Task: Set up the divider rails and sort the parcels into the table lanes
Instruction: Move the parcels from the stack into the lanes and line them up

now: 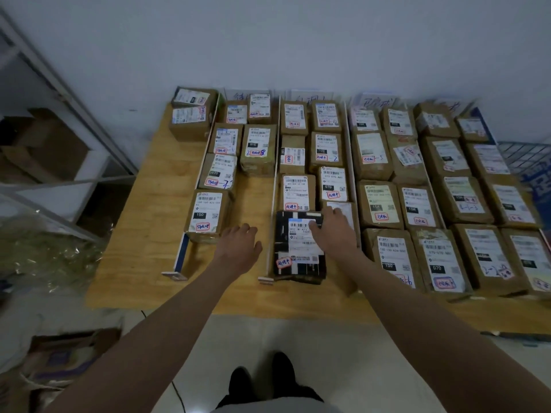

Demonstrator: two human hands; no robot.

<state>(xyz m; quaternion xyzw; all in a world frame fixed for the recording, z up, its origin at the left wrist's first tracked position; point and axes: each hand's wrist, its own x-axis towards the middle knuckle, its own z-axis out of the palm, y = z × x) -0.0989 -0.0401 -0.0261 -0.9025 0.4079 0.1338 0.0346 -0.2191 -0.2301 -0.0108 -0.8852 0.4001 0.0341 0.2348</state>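
A wooden table [143,222] carries several labelled cardboard parcels laid in lanes. White divider rails stand between the lanes: one at the left [190,234], one in the middle [272,204], a third [353,180] further right. A black parcel [295,263] with a white label lies at the near end of the second lane, just right of the middle rail. My right hand [331,231] rests flat on its top right part, fingers straight. My left hand [238,245] hovers open over the bare wood of the first lane, left of the middle rail.
A metal shelf frame [59,120] with cartons stands at the left, with clear plastic wrap [44,251] below it. Torn cardboard [59,362] lies on the floor at the lower left. A blue crate [533,165] sits at the right. A white wall backs the table.
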